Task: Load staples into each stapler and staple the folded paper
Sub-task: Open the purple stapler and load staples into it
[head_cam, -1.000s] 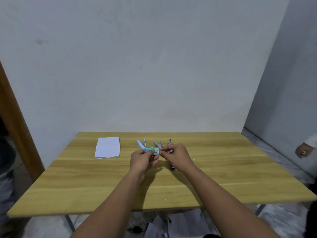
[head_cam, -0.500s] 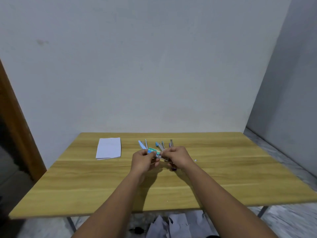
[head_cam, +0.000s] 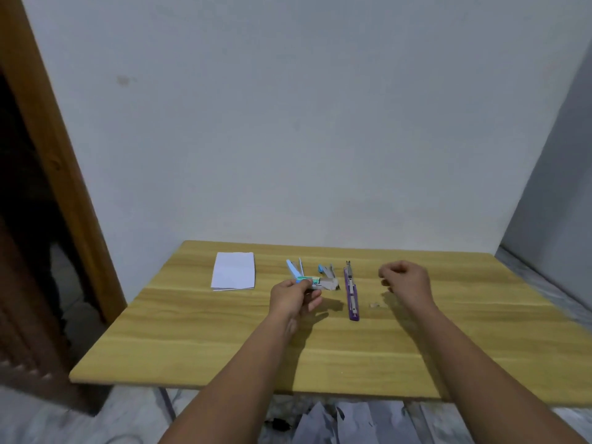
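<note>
Our left hand (head_cam: 293,298) pinches the staple box (head_cam: 308,280), held above the table (head_cam: 416,347). Right hand (head_cam: 405,280) hovers at 3 o'clock, fingers curled, holding nothing we can see. Purple stapler (head_cam: 351,291) lies btwn them; folded paper (head_cam: 234,270) at 10 o'clock.

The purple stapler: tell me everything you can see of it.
The purple stapler lies flat on the wooden table, swung fully open into one long narrow strip that runs from the far side toward the person. Its body looks like purple plastic, with a grey metal channel along the top. Neither hand touches it; it sits between them, just right of the opened blue staplers. Whether it holds staples is too small to tell.
</note>
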A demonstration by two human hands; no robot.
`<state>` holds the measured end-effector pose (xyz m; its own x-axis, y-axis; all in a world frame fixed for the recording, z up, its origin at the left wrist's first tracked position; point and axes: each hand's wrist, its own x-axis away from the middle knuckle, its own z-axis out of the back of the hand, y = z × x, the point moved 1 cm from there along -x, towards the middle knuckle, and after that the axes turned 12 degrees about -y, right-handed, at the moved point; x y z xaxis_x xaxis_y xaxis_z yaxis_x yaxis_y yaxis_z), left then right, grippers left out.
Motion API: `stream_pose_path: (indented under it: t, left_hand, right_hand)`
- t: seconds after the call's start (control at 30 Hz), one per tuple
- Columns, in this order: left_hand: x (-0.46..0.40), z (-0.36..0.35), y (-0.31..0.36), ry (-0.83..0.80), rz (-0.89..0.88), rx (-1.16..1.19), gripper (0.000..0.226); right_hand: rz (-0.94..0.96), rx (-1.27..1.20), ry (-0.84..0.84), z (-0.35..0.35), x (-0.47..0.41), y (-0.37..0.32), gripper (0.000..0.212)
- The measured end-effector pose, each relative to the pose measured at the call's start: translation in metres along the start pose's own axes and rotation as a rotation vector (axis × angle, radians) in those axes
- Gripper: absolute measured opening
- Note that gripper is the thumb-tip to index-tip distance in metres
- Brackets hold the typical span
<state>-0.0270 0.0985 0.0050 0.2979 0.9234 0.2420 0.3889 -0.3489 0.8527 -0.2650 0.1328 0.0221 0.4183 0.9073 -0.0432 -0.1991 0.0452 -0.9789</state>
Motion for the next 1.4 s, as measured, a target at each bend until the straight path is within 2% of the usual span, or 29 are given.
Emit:
stream_pose_path:
  t: [0.13, 0.23, 0.4, 0.63, 0.7, 0.73, 0.8, 0.87, 0.9, 1.07, 1.23, 1.33, 1.4]
  left_hand:
    - [-0.004, 0.005, -0.001, 0.017, -0.025, -0.023, 0.012]
    - [-0.004, 0.003, -0.003, 0.023, -0.026, -0.021, 0.025]
    - [-0.004, -0.003, -0.006, 0.017, -0.026, -0.024, 0.034]
    - [-0.011, -0.005, -0.007, -0.007, -0.037, -0.064, 0.034]
    - [-0.011, -0.007, -0.008, -0.025, -0.046, -0.078, 0.031]
    - [-0.011, -0.009, -0.008, -0.031, -0.044, -0.086, 0.029]
    - [-0.013, -0.014, -0.009, -0.037, -0.037, -0.096, 0.027]
    - [-0.013, -0.020, -0.011, -0.046, -0.037, -0.091, 0.029]
    - [-0.014, -0.022, -0.013, -0.051, -0.042, -0.086, 0.031]
    - [-0.015, -0.029, -0.015, -0.075, -0.063, -0.107, 0.033]
    - [-0.012, -0.031, -0.015, -0.093, -0.041, -0.143, 0.027]
    - [-0.010, -0.032, -0.017, -0.114, -0.030, -0.135, 0.020]
    - [-0.010, -0.032, -0.018, -0.117, -0.031, -0.124, 0.016]
  right_hand:
    - [-0.079, 0.553, 0.114, 0.064, -0.017, 0.030, 0.008]
    - [-0.126, 0.898, 0.076, 0.093, -0.019, 0.049, 0.011]
    - [-0.075, 1.081, 0.055, 0.098, -0.016, 0.067, 0.015]
    - [-0.070, 1.036, 0.109, 0.093, -0.010, 0.061, 0.023]
    - [0.070, 0.935, 0.145, 0.077, -0.001, 0.045, 0.021]
    - [0.156, 0.808, 0.106, 0.065, 0.004, 0.034, 0.016]
    - [0.249, 0.514, -0.126, 0.038, 0.012, 0.012, 0.009]
    - [0.286, 0.380, -0.374, 0.011, 0.021, -0.001, 0.017]
    - [0.305, 0.367, -0.429, 0.001, 0.023, -0.002, 0.018]
    - [0.370, 0.385, -0.381, -0.023, 0.022, 0.007, 0.010]
    - [0.400, 0.381, -0.343, -0.033, 0.024, 0.006, 0.012]
    - [0.386, 0.337, -0.258, -0.037, 0.026, 0.007, 0.020]
    - [0.371, 0.287, -0.232, -0.037, 0.029, 0.009, 0.019]
